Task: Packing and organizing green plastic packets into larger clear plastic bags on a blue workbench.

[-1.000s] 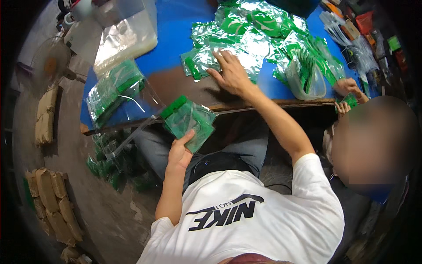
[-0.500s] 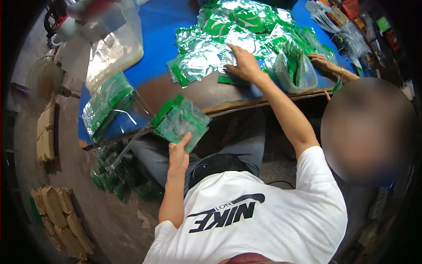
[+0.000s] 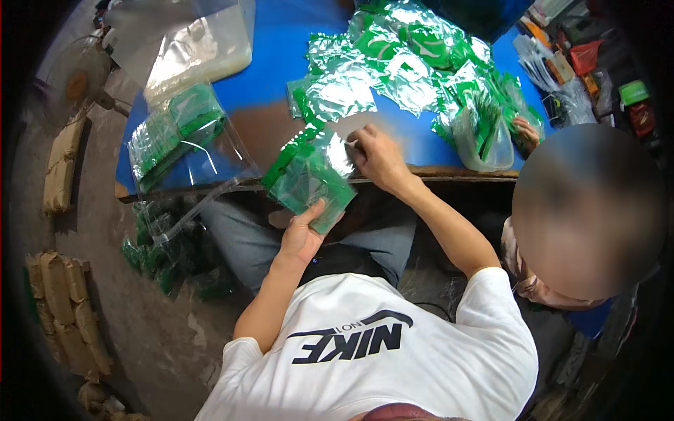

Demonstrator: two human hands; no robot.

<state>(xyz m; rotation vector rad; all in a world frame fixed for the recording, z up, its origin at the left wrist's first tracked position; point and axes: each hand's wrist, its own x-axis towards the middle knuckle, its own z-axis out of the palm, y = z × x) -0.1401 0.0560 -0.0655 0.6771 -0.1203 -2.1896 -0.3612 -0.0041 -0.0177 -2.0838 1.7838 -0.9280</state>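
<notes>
In my left hand [image 3: 303, 235] is a small stack of flat green-and-clear plastic packets [image 3: 309, 182], gripped at its near edge with the thumb on top. My right hand [image 3: 380, 158] is closed, its fingers pinching the edge of a shiny silver-and-green packet [image 3: 338, 156] at the far right side of that stack. The shiny packet partly overlaps the stack's far end. Beyond my hands lies a spread-out heap of similar shiny green packets [image 3: 414, 77] on the blue tabletop [image 3: 270, 67].
At the left, a bundle of green packets [image 3: 175, 133] lies in a clear bag by the table edge. A translucent tub [image 3: 484, 144] of packets stands at the right, near a co-worker's hand [image 3: 526, 133]. Brown wrapped parcels [image 3: 70, 309] and bagged green packets [image 3: 168, 252] are below.
My right hand has come back from the heap toward my left hand, bringing a shiny packet to the stack. The left hand keeps its hold on the stack.
</notes>
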